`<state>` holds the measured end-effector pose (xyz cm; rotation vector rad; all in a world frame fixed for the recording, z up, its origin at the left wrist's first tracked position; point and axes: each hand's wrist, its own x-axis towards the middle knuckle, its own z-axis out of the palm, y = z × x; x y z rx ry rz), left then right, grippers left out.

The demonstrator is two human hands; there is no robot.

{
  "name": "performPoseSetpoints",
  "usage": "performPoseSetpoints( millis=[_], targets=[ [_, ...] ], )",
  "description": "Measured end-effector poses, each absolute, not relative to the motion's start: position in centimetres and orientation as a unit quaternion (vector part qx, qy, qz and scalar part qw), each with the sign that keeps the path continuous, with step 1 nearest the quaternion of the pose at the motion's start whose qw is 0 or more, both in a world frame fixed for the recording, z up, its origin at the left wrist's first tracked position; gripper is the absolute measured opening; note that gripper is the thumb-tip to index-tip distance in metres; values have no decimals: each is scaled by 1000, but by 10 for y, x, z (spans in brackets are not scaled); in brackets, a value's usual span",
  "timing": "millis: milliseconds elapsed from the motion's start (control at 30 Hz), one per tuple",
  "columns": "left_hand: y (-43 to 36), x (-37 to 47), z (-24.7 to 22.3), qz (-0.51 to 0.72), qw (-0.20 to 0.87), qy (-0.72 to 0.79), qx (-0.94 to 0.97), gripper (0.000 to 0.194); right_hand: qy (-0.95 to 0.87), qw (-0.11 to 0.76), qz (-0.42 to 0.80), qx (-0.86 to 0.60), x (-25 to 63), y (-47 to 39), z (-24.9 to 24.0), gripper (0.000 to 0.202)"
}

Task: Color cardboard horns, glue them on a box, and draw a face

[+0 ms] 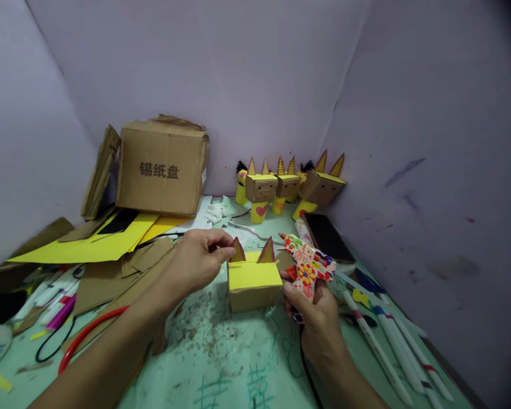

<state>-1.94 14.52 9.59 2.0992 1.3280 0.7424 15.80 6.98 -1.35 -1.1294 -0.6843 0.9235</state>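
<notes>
A small cardboard box (pixel 255 300) with a yellow top stands on the green table, two pointed ears with dark red edges rising from its back edge. My left hand (pixel 202 258) pinches the left ear (pixel 237 250) between thumb and fingertips. The right ear (pixel 267 251) stands upright by itself. In my right hand (pixel 315 309) is a glue gun (pixel 305 267) covered in a flowered pattern, its nozzle pointing up and left, to the right of the ears. My right thumb and fingers wrap its handle close beside the box's right side.
Several finished box-headed figures (pixel 260 190) stand at the back. A large cardboard box (pixel 162 170) sits behind yellow sheets (pixel 89 247) at the left. A dark phone (pixel 330 237) and white markers (pixel 377 346) lie at the right. Red-handled scissors (pixel 89 335) lie at the left.
</notes>
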Motion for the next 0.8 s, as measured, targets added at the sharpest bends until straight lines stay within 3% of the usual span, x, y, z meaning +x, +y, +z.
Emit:
performPoseSetpoints(
  millis=[200,800],
  targets=[
    [143,-16,101,256,229,514,786,13,-312,688,411,-511,155,69,-9,33],
    [148,-17,90,263,256,501,784,15,-294,675,397,-547,152,69,-6,33]
  ],
)
